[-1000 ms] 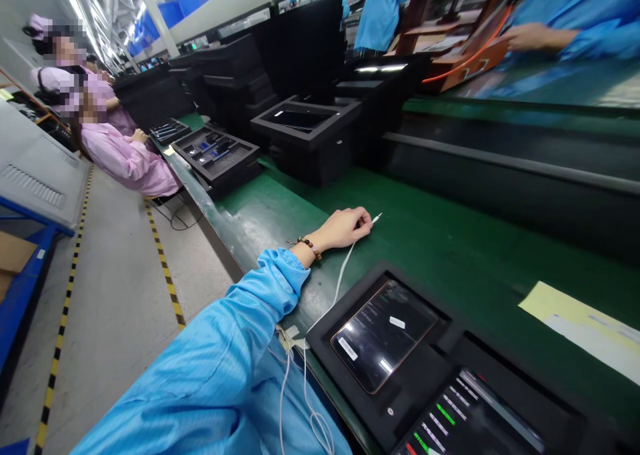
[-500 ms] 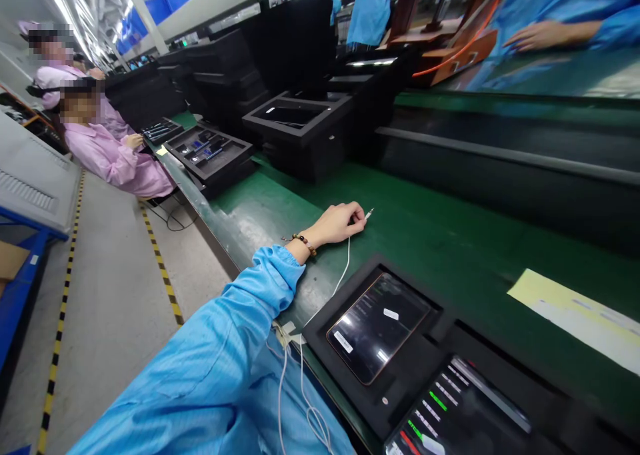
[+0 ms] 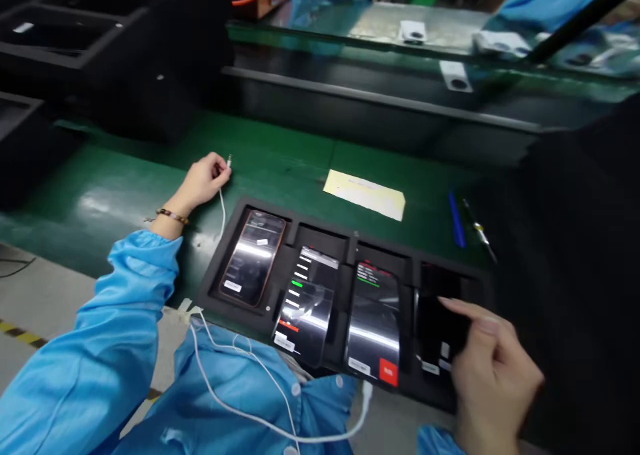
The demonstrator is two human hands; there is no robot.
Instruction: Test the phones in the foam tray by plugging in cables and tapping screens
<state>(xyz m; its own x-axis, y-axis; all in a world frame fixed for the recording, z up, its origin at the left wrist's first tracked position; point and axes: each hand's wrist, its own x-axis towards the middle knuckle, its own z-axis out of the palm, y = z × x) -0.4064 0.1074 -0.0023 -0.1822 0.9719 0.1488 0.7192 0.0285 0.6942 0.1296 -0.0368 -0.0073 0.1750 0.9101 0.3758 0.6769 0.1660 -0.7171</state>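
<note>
Green conveyor bench: since a second ago, right hand has appeared at 4 o'clock, fingers loosely curled over rightmost phone; left hand still pinches white audio plug.

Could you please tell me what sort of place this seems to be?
Probably a phone test line in a factory: a black foam tray with four lit smartphones lies on a long green conveyor belt, beside a blue anti-static sleeve.
</note>
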